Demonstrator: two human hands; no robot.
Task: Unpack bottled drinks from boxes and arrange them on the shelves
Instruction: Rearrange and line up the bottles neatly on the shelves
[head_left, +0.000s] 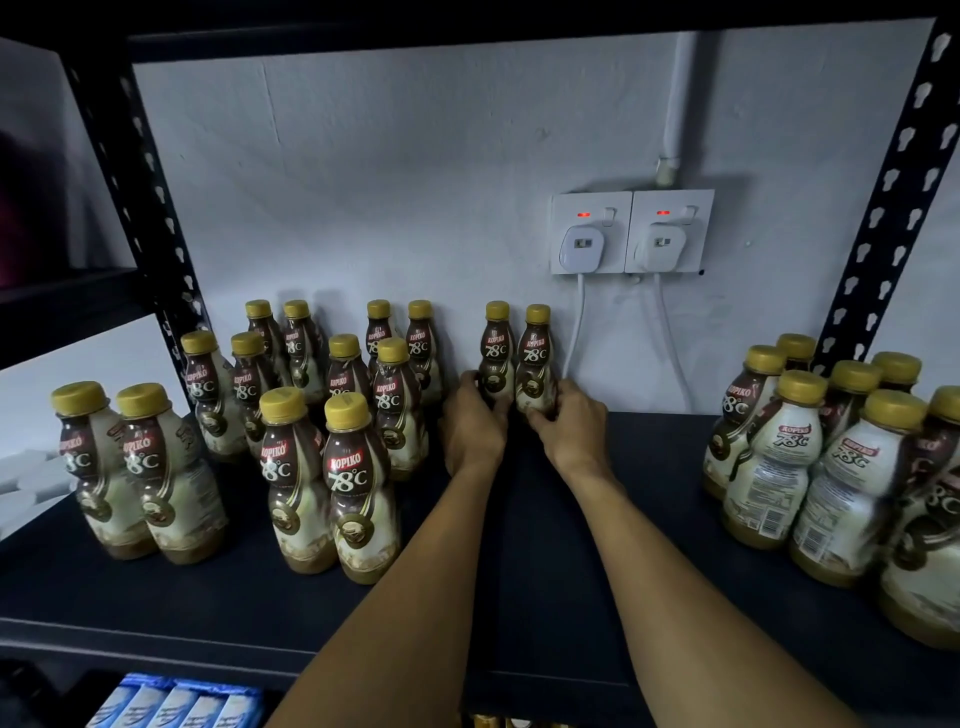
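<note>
Shelf (649, 519): open middle lane, bottle pair (535, 358) rearward.

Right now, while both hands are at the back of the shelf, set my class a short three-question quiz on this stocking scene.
1. True or false: the left hand grips one bottle and the right hand grips its neighbour.
2. The bottle caps are: A red, B gold, C blue.
3. How many plugs sit in the wall sockets?
Key: 1 true; 2 B; 3 two.
</note>
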